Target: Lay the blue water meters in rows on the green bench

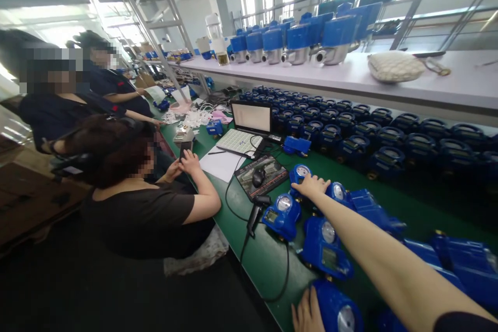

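My right arm stretches across the green bench, and my right hand (312, 187) grips a blue water meter (300, 171) with a round dial; part of that meter is hidden under the fingers. Low in the view, my left hand (308, 312) holds the left side of another blue meter (337, 307), cut off by the bottom edge. Between the hands lie a blue meter with a dial and small display (329, 249) and a similar one (283, 216) further left. A further blue meter (337, 192) sits just right of my right hand.
A handheld scanner (254, 216) with its cable, a mouse (258, 177) on a mat and a laptop (252, 118) are beyond. A seated co-worker (143, 202) holds a dark device at left. Rows of meters (358, 132) stand under a white shelf (280, 78).
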Action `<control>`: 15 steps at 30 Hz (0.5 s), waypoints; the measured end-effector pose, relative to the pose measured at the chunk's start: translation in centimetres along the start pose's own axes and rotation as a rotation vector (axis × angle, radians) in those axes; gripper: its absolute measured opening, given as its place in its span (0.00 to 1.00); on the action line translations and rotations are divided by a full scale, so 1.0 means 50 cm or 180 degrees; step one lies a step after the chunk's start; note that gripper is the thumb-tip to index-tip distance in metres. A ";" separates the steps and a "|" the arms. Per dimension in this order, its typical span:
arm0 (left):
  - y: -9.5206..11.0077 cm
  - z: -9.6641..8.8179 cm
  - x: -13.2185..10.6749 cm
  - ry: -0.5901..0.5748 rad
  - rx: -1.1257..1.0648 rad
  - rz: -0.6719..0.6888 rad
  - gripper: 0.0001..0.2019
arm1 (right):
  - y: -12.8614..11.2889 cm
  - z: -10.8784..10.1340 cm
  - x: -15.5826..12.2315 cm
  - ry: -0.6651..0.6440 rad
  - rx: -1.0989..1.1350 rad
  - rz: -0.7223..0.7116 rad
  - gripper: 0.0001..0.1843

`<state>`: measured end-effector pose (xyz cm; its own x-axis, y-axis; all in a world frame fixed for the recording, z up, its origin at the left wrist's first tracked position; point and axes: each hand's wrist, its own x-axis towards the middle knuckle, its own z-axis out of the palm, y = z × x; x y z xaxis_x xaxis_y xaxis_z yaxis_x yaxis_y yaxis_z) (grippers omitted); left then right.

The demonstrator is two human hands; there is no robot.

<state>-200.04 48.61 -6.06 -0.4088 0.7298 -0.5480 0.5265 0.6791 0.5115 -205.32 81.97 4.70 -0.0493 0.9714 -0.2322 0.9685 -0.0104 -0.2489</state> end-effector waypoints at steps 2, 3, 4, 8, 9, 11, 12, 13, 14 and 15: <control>0.002 -0.004 -0.005 0.0121 0.0031 0.0109 0.30 | 0.013 -0.007 -0.013 -0.0023 0.0001 -0.0183 0.45; 0.004 -0.008 -0.008 0.0187 0.0058 0.0194 0.31 | 0.020 -0.014 -0.023 -0.0021 0.0027 -0.0306 0.46; 0.006 -0.013 -0.012 0.0255 0.0092 0.0290 0.35 | 0.029 -0.023 -0.036 0.0001 0.0065 -0.0451 0.47; 0.010 -0.047 -0.045 0.0654 0.0067 0.0580 0.46 | 0.103 -0.064 -0.142 0.0172 0.0349 -0.0971 0.42; 0.008 -0.055 -0.058 0.0776 -0.0027 0.0609 0.45 | 0.137 -0.072 -0.186 0.0236 0.0575 -0.1131 0.39; 0.003 -0.064 -0.087 0.0941 -0.0273 0.0598 0.43 | 0.231 -0.081 -0.293 0.0397 0.1215 -0.1418 0.32; 0.002 -0.064 -0.101 0.0974 -0.0401 0.0579 0.43 | 0.288 -0.082 -0.355 0.0462 0.1569 -0.1474 0.29; 0.003 -0.062 -0.114 0.0989 -0.0528 0.0555 0.43 | 0.351 -0.079 -0.423 0.0503 0.1885 -0.1423 0.26; 0.007 -0.058 -0.124 0.1004 -0.0640 0.0532 0.43 | 0.418 -0.073 -0.494 0.0489 0.2121 -0.1232 0.24; 0.013 -0.054 -0.130 0.1033 -0.0723 0.0524 0.43 | 0.488 -0.063 -0.567 0.0464 0.2314 -0.0957 0.22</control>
<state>-199.06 44.51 -0.37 -0.5655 0.7924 -0.2288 0.4416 0.5252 0.7274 -179.51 54.93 8.18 -0.2018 0.9779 0.0550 0.5147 0.1537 -0.8435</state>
